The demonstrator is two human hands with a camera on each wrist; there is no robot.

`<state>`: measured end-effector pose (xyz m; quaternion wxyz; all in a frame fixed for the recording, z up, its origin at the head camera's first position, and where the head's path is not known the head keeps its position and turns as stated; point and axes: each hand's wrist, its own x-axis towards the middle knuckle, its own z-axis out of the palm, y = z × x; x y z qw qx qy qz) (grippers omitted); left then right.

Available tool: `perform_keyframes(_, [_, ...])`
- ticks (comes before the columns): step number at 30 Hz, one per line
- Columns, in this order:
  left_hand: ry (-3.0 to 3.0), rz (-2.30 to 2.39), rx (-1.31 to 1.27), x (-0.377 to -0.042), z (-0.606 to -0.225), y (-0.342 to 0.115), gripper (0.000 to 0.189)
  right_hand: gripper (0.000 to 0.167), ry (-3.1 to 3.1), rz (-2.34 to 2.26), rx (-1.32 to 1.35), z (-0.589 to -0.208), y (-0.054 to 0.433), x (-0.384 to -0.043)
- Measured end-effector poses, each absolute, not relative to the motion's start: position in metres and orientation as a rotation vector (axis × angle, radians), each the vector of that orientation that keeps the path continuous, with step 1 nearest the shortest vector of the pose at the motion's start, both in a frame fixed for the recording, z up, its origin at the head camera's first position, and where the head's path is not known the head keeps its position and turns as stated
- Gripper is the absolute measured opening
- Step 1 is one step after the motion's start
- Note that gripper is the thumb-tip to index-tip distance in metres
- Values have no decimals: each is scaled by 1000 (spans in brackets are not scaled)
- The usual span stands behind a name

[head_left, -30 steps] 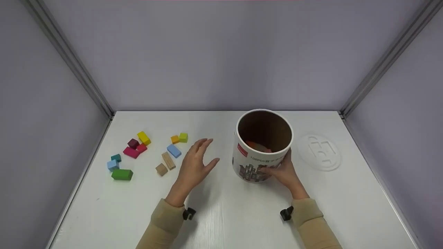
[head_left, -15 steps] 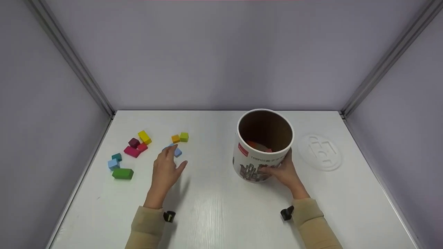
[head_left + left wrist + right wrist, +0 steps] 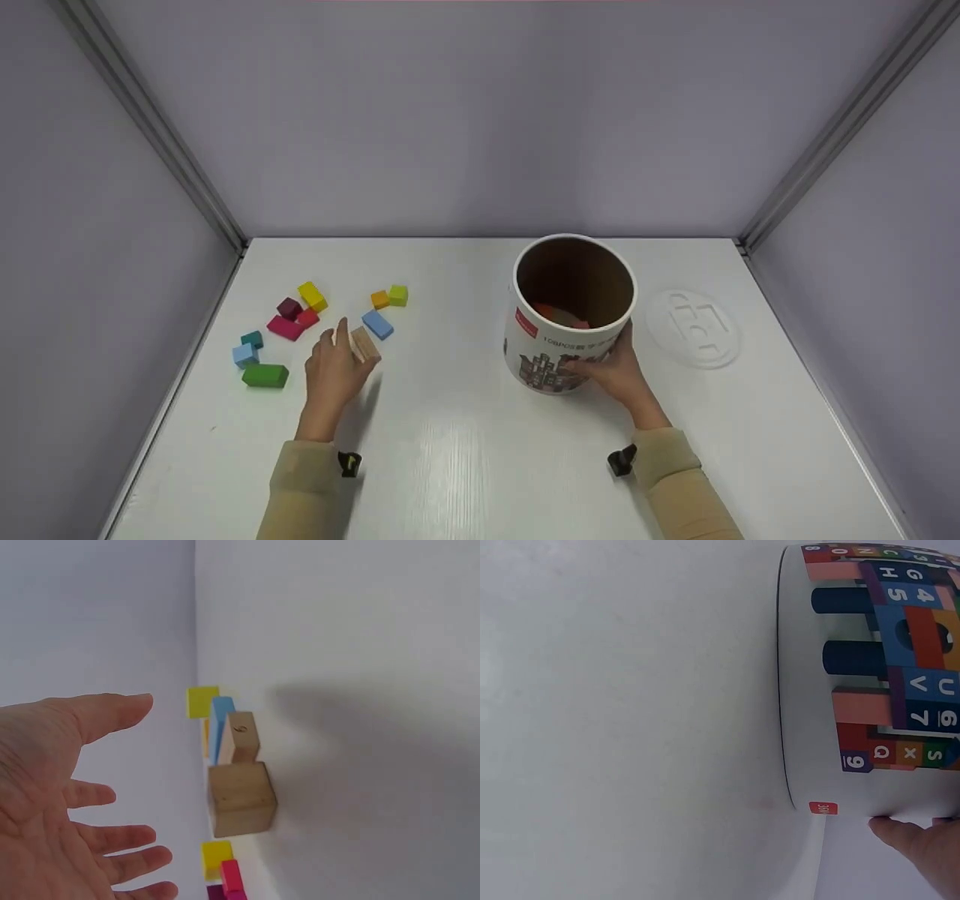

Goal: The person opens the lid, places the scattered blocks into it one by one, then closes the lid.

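Left hand (image 3: 334, 375) shifted leftward within the last second, from beside the canister (image 3: 536, 371) to the wooden pieces; canister kept upright in the same spot.
Left fingers (image 3: 135, 864) are held spread and nearly straight, near the wooden cube (image 3: 241, 799) and the numbered wooden block (image 3: 366, 343); a gap to the cube is seen in the left wrist view, while in the head view it is covered by the hand. The canister is gripped on its right side by the right hand (image 3: 624, 375), thumb laid across the printed front; orange-red pieces (image 3: 544, 309) are seen inside. A blue block (image 3: 378, 325) is set just beyond the wooden block; orange block (image 3: 380, 300) and lime block (image 3: 398, 295) are paired behind it. The clear disc (image 3: 694, 328) is laid flat on the bench (image 3: 465, 435), right of the canister.
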<state>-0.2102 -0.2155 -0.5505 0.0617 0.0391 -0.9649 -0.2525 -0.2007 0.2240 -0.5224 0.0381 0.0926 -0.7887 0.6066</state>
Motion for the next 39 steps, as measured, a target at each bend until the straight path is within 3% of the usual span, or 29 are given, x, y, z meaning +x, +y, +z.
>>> perform_keyframes(6, [-3073, -810, 208, -216, -557, -222, 90, 126, -2440, 1846, 260, -523, 224, -201])
perform_keyframes(20, [-3203, -887, 63, -215, -564, -217, 54, 126, -2456, 1834, 234, -521, 223, -199])
perform_keyframes(27, [-3125, -814, 34, -211, -564, -218, 22, 126, -2407, 1877, 261, -537, 229, -207])
perform_keyframes(39, [-3128, -774, 116, -209, -566, -219, 12, 126, -2370, 1866, 267, -561, 236, -216])
